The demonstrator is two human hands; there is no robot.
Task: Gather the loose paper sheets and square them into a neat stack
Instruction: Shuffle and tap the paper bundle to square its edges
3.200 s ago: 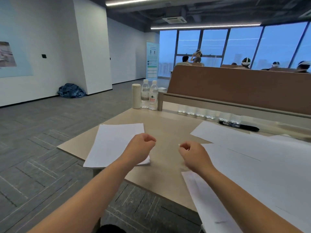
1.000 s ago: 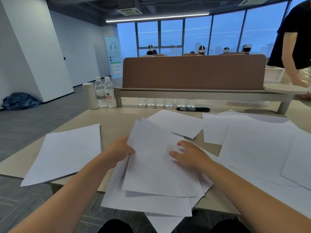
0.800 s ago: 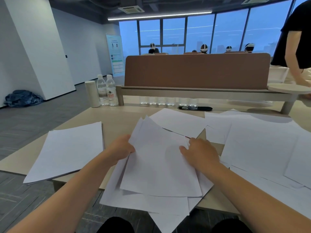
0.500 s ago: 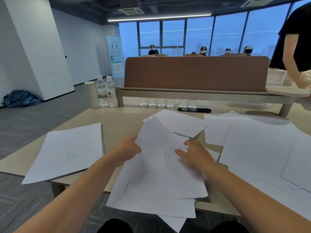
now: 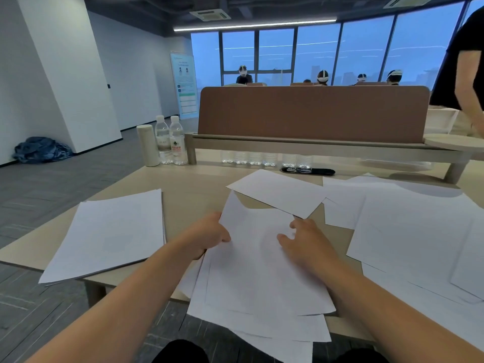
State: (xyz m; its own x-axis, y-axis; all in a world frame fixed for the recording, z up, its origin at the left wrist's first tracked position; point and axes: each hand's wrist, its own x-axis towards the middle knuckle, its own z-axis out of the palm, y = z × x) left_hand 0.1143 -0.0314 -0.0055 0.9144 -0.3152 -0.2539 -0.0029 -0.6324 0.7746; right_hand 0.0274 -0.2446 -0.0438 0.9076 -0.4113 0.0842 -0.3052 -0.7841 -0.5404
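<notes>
**Hands on a skewed bunch of paper**

The left hand [image 5: 209, 237] pinches the left edge of a fanned bunch of sheets [image 5: 262, 281], fingers curled round it. The right hand [image 5: 305, 243] lies on top with fingers spread flat, gripping nothing. The bunch rests at the near edge of the desk [image 5: 199, 187], its lower corners overhanging. Paper this thin looks light, floppy and slippery sheet on sheet, so I judge it best held by both long edges and tapped square on the desk. A squared pile [image 5: 110, 234] lies to the left. More loose sheets [image 5: 408, 231] spread to the right, and 2 water bottles [image 5: 170, 140] stand beyond.
</notes>
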